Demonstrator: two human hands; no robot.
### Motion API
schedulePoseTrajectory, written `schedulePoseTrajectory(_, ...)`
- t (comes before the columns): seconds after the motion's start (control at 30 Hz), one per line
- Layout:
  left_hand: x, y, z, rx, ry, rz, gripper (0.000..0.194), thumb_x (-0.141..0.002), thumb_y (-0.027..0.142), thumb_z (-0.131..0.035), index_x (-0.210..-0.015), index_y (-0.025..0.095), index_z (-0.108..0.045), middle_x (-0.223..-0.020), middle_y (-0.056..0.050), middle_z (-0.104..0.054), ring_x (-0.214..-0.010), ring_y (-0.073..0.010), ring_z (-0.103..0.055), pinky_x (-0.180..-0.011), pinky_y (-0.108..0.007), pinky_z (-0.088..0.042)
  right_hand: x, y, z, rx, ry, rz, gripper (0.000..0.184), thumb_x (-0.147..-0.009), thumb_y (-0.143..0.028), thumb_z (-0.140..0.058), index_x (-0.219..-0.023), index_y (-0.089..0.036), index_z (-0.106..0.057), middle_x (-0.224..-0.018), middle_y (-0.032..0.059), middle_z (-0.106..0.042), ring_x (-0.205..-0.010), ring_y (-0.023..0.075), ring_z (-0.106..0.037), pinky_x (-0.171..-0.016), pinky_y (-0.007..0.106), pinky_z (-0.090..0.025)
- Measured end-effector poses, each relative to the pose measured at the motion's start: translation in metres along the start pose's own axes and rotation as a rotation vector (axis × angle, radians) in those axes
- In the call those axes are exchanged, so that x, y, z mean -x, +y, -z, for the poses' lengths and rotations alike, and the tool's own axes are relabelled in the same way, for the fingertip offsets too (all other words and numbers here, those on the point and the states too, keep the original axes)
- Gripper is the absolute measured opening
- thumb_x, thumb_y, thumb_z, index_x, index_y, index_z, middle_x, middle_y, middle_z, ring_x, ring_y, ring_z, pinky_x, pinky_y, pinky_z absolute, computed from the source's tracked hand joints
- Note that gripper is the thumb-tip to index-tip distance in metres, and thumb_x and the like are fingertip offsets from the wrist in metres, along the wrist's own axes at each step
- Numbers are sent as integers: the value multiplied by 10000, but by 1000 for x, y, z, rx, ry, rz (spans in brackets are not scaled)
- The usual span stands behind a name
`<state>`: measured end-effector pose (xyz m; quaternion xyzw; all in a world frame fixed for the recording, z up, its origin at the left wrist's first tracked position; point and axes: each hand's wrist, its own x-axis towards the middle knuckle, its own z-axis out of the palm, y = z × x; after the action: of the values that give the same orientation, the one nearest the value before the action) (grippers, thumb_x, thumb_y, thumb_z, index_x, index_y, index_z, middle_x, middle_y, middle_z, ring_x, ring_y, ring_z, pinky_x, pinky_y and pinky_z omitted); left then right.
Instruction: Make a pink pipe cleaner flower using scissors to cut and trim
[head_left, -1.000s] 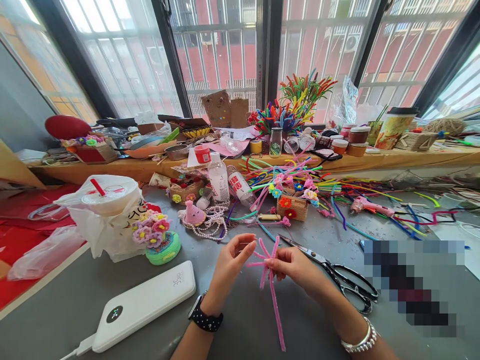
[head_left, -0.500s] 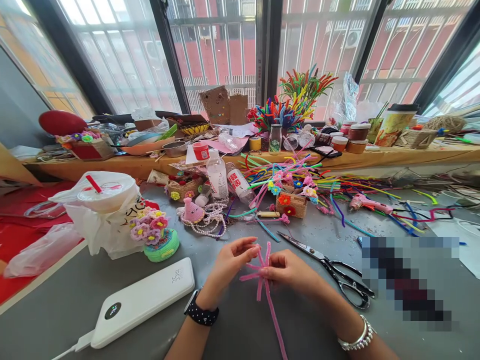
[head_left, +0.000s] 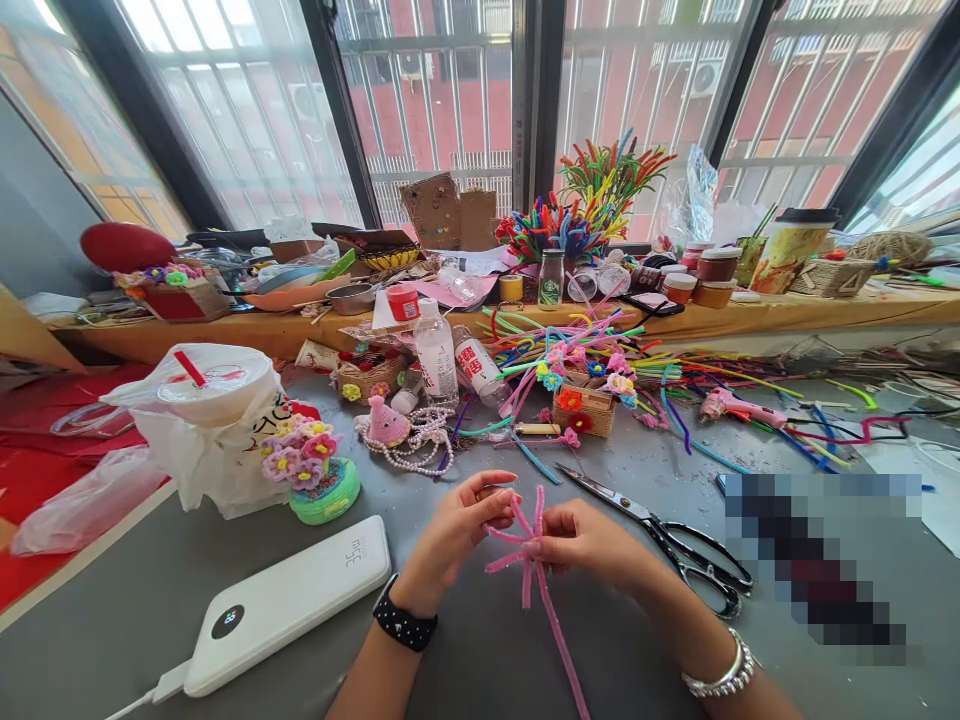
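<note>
Pink pipe cleaners (head_left: 553, 622) are joined at a centre, with several short arms fanning out and one long stem hanging toward me. My right hand (head_left: 581, 540) pinches them at the centre between thumb and fingers. At the tip of one upper arm, my left hand (head_left: 461, 525) closes its thumb and index finger; the other fingers are loosely curled. Black-handled scissors (head_left: 660, 530) lie on the grey table just right of my right hand, blades partly spread.
A white power bank (head_left: 289, 605) with a cable lies at left, near a bagged drink cup (head_left: 217, 400) and a crocheted flower pot (head_left: 322, 490). Behind are pearl beads (head_left: 420, 450), bottles (head_left: 436, 350), loose pipe cleaners (head_left: 675, 370) and a pink glue gun (head_left: 739, 408). A blurred patch covers something at right.
My left hand has come in from beside the pink pipe cleaners to pinch the tip of one arm. My right hand keeps its grip on the centre, slightly lower and further left.
</note>
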<state>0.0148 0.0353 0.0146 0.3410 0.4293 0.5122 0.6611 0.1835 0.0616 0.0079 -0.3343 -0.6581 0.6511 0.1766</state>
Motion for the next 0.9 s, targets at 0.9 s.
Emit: schedulePoseTrajectory(0.9,-2,-9,-4,-403,166,-431,246,-632,217,-668,-728,192,-443,-665,18,-602,-669,-139,-576,-672,-261,-441,1,4,10,61,-11,-23,282,-673,-388,-591,-564,-130,-557,-504,-34,-496,-474,78,-430,-458,185,-320)
